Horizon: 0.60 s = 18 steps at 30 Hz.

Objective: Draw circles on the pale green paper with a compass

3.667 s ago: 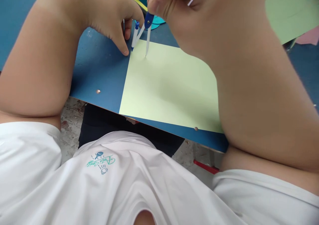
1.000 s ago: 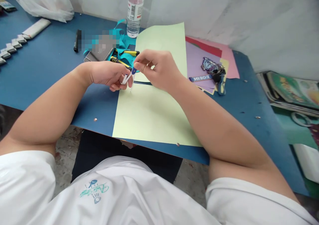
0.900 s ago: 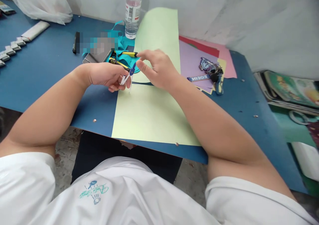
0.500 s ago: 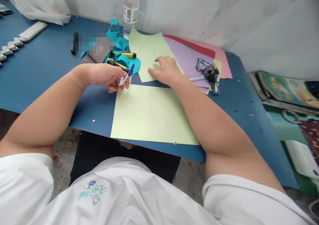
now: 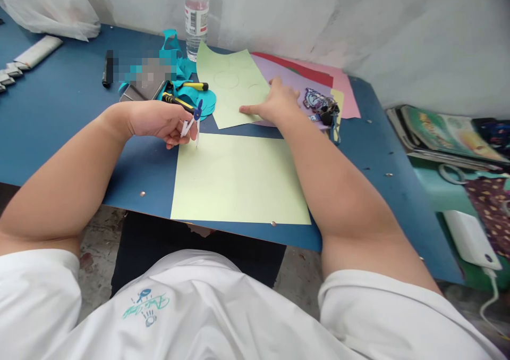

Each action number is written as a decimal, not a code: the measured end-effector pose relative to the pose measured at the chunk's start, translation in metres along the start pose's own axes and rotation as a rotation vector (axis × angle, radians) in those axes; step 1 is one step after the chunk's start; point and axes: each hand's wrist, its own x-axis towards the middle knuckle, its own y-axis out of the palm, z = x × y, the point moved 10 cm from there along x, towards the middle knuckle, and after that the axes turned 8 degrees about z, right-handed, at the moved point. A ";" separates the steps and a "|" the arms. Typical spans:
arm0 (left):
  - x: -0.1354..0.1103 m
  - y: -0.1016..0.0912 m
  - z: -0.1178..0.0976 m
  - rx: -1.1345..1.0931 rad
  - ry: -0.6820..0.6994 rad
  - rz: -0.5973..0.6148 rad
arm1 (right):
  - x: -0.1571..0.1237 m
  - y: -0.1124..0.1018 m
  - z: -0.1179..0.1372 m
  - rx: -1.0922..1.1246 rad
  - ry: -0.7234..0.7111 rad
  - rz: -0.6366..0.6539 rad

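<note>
While your curled L hand [image 5: 159, 122] is holding the compass [image 5: 198, 113] at the near sheet [image 5: 243, 182]'s top-L corner, your R hand [image 5: 281, 103], just freed, is spreading wide, empty, on the far sheet [image 5: 229, 102], prob. pausing compass work.

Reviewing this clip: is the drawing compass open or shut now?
Open. The compass, held in the left hand, shows two white legs spreading apart below its blue hinge.
</note>
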 end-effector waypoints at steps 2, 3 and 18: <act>0.000 0.000 0.000 0.009 0.015 0.006 | -0.001 -0.002 0.002 0.015 0.004 -0.008; 0.000 0.000 0.000 0.008 0.022 0.011 | -0.002 -0.003 0.004 0.013 -0.003 -0.012; 0.008 -0.003 0.007 -0.054 0.022 0.020 | 0.000 -0.032 -0.016 -0.078 -0.018 0.072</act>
